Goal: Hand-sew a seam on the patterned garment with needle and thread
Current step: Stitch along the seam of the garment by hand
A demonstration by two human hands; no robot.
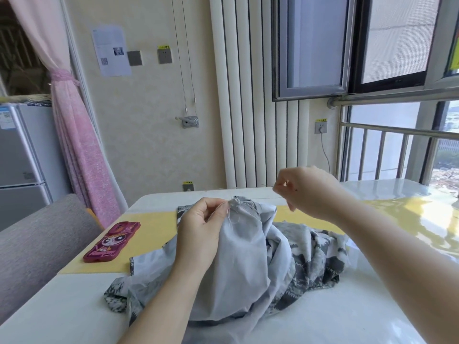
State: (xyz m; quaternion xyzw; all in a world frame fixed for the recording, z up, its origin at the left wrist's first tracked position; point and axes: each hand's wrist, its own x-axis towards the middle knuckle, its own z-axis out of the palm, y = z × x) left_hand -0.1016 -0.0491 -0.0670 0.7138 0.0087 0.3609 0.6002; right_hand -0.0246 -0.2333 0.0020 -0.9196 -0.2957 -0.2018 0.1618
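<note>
A grey patterned garment (263,259) lies bunched on the white table (74,306), its pale inside facing up. My left hand (201,232) grips a raised fold of the cloth, pinching its gathered tip at about the table's middle. My right hand (308,189) is lifted up and to the right of that tip and pinches a thin needle (269,185) between thumb and fingers. A fine pale thread (232,214) hangs at the pinched fold; its run to the needle is too thin to follow.
A pink phone case with a cartoon face (111,242) lies on a yellow mat (149,234) left of the garment. A grey sofa arm (37,247) borders the table's left. A radiator (250,120) and a railing (387,150) stand behind.
</note>
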